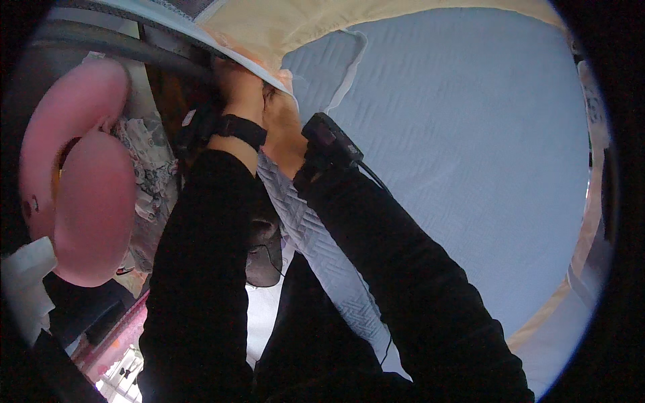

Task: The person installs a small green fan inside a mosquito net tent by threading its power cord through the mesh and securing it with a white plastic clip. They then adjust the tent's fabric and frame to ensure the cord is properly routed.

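Both my arms, in black sleeves, reach forward to the near-left corner of a light blue quilted mattress pad. My left hand, with a dark band at the wrist, is outside the pad's edge, close to the pale fabric border. My right hand lies against the same border, just right of the left one; a small black box with a cable is strapped at its wrist. The border and beige fabric cover the fingers of both hands, so their grip is hidden. A white elastic strap lies loose on the pad.
At the left are a pink U-shaped neck pillow and crumpled patterned cloth. A dark bar runs along the upper left. The pad's quilted side hangs beside my legs. Beige trim curves round the right side.
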A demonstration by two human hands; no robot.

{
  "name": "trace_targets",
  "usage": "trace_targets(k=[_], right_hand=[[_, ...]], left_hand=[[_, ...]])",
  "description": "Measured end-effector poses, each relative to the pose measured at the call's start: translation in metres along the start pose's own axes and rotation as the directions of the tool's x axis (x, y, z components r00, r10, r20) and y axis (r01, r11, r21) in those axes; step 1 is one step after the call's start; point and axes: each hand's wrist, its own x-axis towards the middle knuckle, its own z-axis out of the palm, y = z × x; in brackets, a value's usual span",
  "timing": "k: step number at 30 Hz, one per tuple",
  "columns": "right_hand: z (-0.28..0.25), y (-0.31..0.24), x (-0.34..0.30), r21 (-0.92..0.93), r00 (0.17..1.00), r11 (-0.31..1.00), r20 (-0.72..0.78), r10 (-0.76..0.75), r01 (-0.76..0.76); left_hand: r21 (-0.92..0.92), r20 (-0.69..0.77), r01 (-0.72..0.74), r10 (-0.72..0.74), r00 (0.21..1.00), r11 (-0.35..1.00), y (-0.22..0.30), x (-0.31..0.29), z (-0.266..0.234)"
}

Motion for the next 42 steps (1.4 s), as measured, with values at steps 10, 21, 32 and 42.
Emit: trace_targets(k=[10,21,32,42], right_hand=[[-0.003,-0.006,-0.006,-0.911,0.886,-0.385,0.296,-0.357,0.149],[-0.016,0.013,-0.013,-0.503,0.961,-0.860,0.267,-0.065,0.082],[-0.017,0.021,-0.020,-0.148,0.978,-0.969,0.101,0.184,0.198],[0.011,0.015,-0.046,-0.526,0.871,-0.849,0.444,-0.213,0.060]], left_hand=[[0.374,0.085,-0.112,0.087,0.993,0.921,-0.040,0.025,0.008],[0.632,0.249,-0.244,0.106,0.963,0.736,-0.030,0.032,-0.017],[0.705,0.355,-0.317,0.072,0.932,0.634,-0.020,0.043,-0.020],[0.794,0.524,-0.459,-0.067,0.849,0.399,0.023,0.023,-0.028]])
